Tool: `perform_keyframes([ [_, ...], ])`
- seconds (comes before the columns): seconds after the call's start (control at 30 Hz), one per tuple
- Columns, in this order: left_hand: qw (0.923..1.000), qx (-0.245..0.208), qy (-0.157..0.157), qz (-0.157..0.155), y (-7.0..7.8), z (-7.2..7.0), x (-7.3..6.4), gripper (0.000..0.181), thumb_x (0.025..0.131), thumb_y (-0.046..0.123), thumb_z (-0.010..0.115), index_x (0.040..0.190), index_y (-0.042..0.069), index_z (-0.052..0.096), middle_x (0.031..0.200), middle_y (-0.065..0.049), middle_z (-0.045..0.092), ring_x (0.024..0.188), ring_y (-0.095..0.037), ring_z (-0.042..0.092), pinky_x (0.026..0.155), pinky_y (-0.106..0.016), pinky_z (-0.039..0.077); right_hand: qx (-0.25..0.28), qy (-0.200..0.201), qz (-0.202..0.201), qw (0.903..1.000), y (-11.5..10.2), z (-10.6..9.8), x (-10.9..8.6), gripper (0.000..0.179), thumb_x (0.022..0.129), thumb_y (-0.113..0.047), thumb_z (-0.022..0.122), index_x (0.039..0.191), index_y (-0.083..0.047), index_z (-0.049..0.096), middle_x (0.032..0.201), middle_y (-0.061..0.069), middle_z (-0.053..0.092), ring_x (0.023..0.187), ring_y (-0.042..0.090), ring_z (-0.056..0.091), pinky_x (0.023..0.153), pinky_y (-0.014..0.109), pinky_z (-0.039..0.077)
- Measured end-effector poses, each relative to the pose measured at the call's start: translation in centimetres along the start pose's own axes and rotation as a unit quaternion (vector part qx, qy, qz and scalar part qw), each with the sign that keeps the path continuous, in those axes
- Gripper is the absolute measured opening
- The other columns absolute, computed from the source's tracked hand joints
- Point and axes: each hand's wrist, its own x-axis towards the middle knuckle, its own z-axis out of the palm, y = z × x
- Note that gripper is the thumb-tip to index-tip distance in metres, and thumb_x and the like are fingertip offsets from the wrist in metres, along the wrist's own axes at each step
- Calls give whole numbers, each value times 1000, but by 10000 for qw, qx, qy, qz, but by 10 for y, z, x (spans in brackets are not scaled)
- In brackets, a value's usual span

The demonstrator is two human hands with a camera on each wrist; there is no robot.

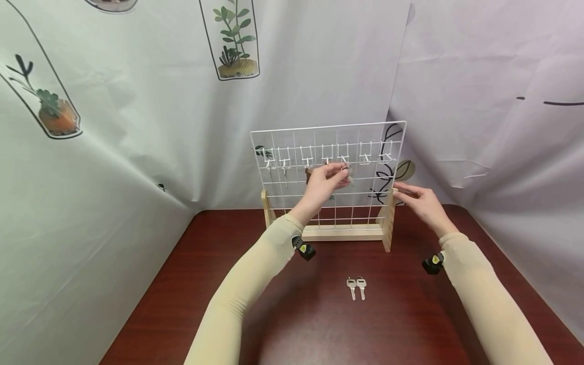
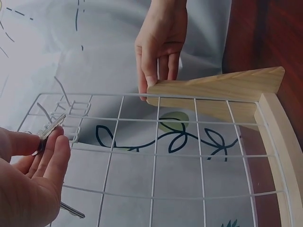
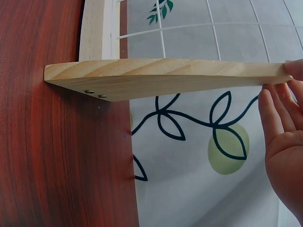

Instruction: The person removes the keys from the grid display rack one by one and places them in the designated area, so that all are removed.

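Note:
My left hand [image 1: 318, 188] pinches a silver key [image 2: 53, 126] between thumb and fingers, close in front of the hooks on a white wire grid [image 1: 328, 126]. In the left wrist view, the key's toothed blade points away from the fingertips; whether its ring touches a hook I cannot tell. The right hand [image 1: 425, 207] grips the top of the right wooden upright [image 1: 389, 223] of the grid's stand, thumb on one side and fingers on the other. Keys [image 1: 286, 175] hang from hooks at the grid's left. Part of a brown item [image 1: 308, 175] shows beside my left hand.
Two silver keys [image 1: 362, 289] with rings lie side by side on the dark red table [image 1: 292, 324] before the stand. Hooks [image 1: 365, 159] at the grid's right hold nothing. A printed cloth [image 1: 319, 76] hangs behind and along the sides.

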Motion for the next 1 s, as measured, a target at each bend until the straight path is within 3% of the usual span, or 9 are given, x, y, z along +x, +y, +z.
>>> perform_keyframes([
  [0.13,9999,-138,-18,28,1,1,-3,32,100,3,61,129,-10,60,121,-28,65,85,-14,67,86,-30,59,-35,-9,29,10000,0,0,0,56,97,-40,68,138,-3,61,143,15,56,123,-2,48,88,9,42],
  [0.37,9998,-161,-86,117,4,1,-7,31,101,3,60,129,-9,61,116,-25,67,84,-13,67,87,-31,59,-104,-81,91,9999,-1,-2,2,52,98,-36,67,141,-6,59,145,13,54,137,26,44,93,15,41],
  [0.63,9994,-191,-246,116,4,-1,-13,30,101,2,59,128,-12,60,116,-23,66,84,-12,66,88,-32,58,-45,-43,96,9999,2,0,3,53,98,-36,68,140,-4,59,145,13,54,136,23,45,91,11,40],
  [1.0,9988,253,-410,-9,-7,-14,-29,28,101,4,59,126,-9,62,115,-25,67,87,-14,67,87,-33,59,-170,-62,100,9998,-1,-2,2,54,98,-38,67,140,-5,59,146,14,53,138,28,43,94,17,40],
])
